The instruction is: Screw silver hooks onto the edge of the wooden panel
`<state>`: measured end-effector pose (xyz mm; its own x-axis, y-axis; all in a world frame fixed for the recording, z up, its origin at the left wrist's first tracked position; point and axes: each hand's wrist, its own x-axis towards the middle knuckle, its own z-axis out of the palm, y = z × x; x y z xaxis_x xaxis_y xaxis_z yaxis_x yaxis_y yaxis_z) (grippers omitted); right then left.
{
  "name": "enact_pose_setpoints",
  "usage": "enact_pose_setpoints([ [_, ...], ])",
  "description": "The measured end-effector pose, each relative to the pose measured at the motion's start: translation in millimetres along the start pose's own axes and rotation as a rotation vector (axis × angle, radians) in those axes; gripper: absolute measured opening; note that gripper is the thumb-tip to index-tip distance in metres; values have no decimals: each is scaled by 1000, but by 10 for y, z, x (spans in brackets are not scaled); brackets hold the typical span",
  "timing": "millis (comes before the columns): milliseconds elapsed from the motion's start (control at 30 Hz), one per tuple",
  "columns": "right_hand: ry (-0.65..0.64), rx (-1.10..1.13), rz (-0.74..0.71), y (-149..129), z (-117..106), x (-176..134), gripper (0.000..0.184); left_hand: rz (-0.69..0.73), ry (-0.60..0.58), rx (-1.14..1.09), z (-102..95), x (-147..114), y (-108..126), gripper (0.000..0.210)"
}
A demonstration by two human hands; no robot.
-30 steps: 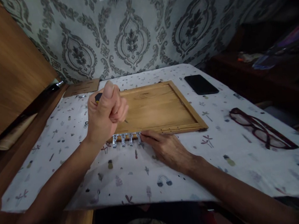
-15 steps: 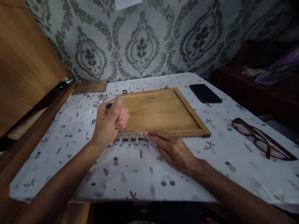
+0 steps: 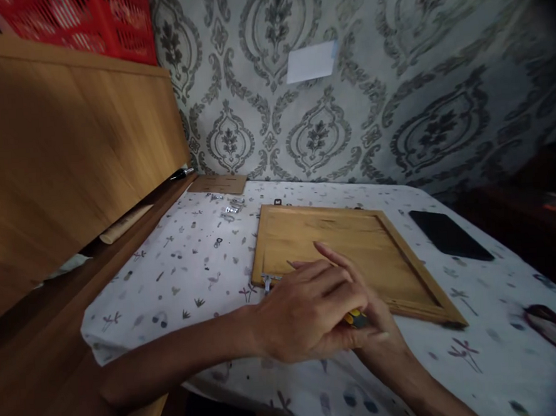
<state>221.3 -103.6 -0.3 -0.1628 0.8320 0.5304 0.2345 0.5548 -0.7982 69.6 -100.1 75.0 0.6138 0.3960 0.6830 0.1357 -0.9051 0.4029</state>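
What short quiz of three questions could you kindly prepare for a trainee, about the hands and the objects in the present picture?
1. True or false: the black phone lies to the right of the framed wooden panel.
2. Where does the red basket show?
A) on the framed wooden panel
B) above the wooden furniture at the left
C) beside the black phone
3. Fill in the gaps: in this view, the ___ hand partly covers the ___ hand.

Key:
1. True.
2. B.
3. The left hand partly covers the right hand.
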Motion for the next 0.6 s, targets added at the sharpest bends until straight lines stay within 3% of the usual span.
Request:
enact_pose_setpoints([
  [167,22,-88,-101,26,109,71,48,117,-5,129,-140,-195,-94,21],
  [267,-85,-175,-179,-14,160,161,26,21,-20,202,-326,-298,-369,31],
  [333,-122,-256,-199,-44,185,198,20,-156,38,295,-518,-341,-726,28],
  [467,-150,-439,-302,-23,201,151,25,-522,165,505,-1018,-367,-1684,26],
  [600,-168,-552,-421,59,159,24,32,-801,197,674,-1444,-376,-2465,36],
])
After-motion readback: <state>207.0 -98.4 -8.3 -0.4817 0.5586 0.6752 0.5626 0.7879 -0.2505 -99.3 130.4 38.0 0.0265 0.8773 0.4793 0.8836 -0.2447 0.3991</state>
